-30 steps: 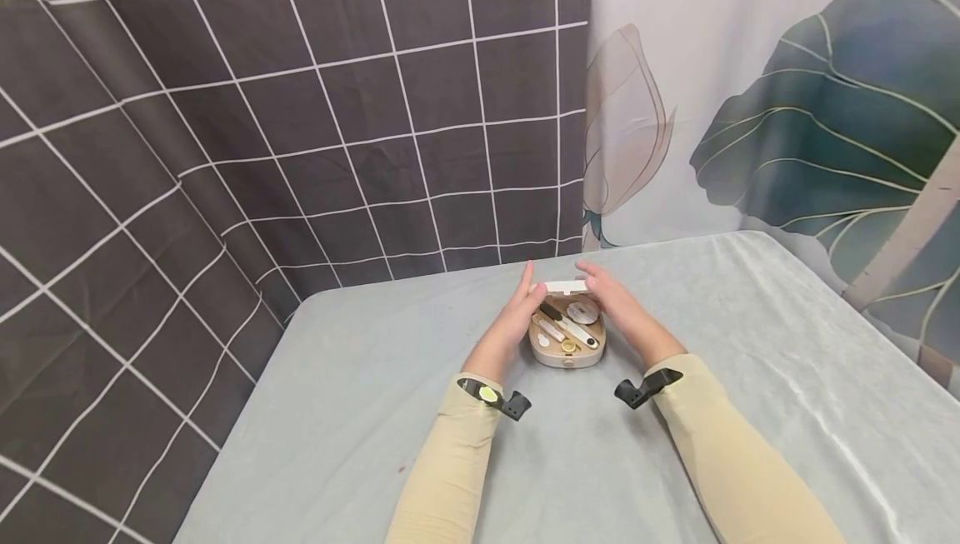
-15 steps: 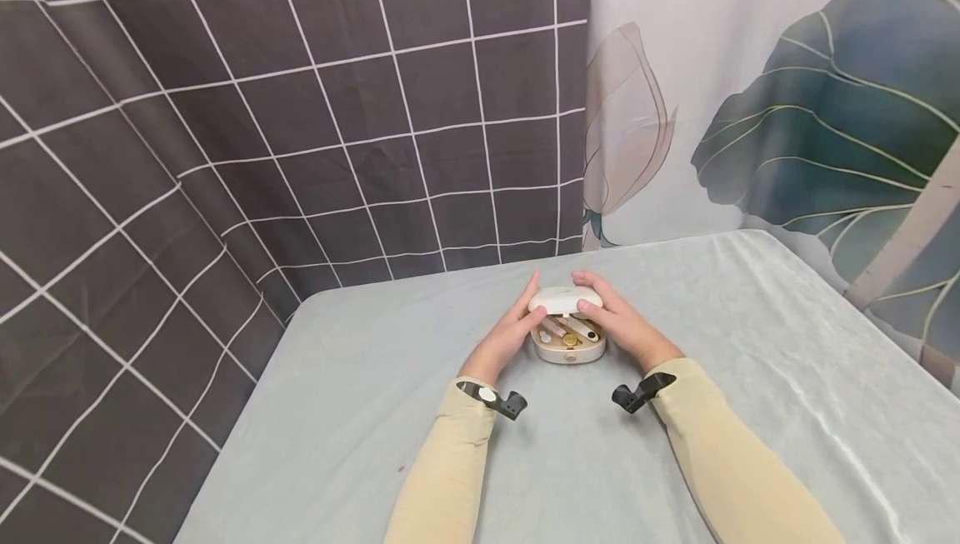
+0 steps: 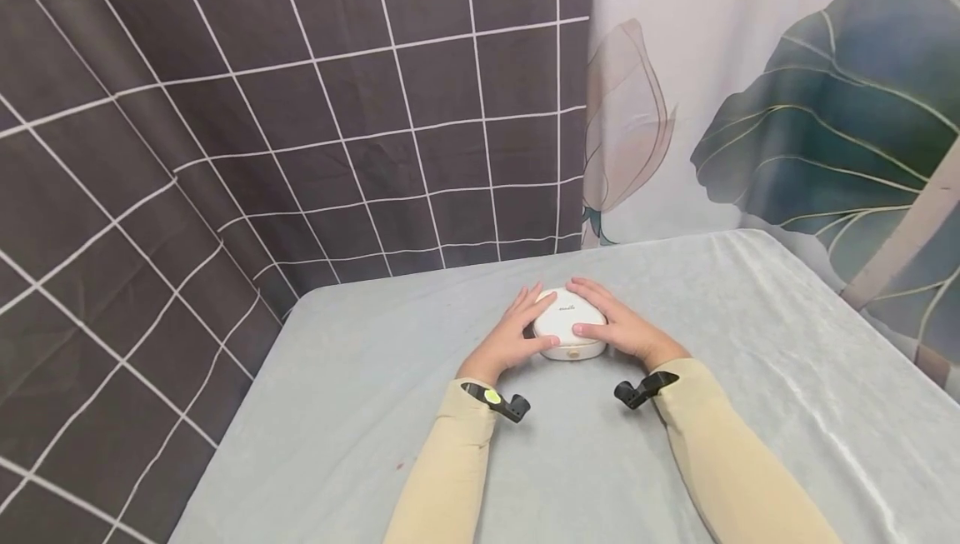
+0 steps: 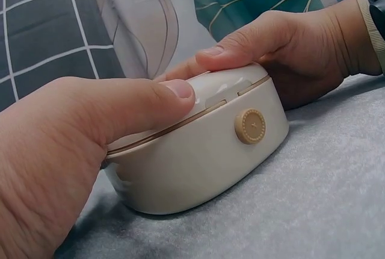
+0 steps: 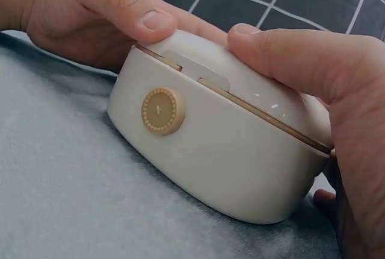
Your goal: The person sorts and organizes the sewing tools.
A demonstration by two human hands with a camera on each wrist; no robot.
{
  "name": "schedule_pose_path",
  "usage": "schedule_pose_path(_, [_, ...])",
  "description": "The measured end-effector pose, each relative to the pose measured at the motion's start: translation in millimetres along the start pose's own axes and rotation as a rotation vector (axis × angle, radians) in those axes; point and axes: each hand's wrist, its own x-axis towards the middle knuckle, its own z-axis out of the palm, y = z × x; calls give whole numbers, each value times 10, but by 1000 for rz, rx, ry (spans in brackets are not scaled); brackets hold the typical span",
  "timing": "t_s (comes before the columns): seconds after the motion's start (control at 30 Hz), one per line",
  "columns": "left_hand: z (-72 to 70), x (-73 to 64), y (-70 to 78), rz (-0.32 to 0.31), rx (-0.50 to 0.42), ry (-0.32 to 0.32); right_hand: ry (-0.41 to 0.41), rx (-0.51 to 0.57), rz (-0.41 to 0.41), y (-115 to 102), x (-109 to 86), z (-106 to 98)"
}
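A glossy white storage case [image 3: 564, 316] with rounded sides sits on the cloth, its lid down over the base. A thin gold-brown seam runs between lid and base, and a round tan button [image 4: 249, 126] marks the front. My left hand [image 3: 512, 336] holds the case's left side, thumb on the lid near the front edge. From the right, my right hand [image 3: 621, 323] holds it the same way, its thumb [image 5: 289, 54] on top of the lid. The fingers reach along the sides towards the back, partly hidden. Whatever lies inside the case is covered.
A pale grey velvety cloth [image 3: 337, 411] covers the table. Behind it hang a dark curtain with white grid lines [image 3: 360, 111] and a white one with leaf prints [image 3: 825, 127]. Black cameras are strapped over both beige sleeves [image 3: 442, 469].
The case's lid, raised a second ago with small tools showing inside, has come forward and down over the base. Both hands moved with it, and their thumbs now lie closer to the front edge.
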Motion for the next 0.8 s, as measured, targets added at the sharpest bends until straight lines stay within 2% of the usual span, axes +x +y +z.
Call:
schedule_pose_path(0.33, [49,-25,25,19,-19,-5,32,31,3,61,-68,37])
schedule_pose_path(0.6, [48,-104,-20,-2,-34,14,36,65,25,46,-58,122])
schedule_pose_path(0.8, [100,-153,-44,-13,-66,18,48,104,28,59,-103,166])
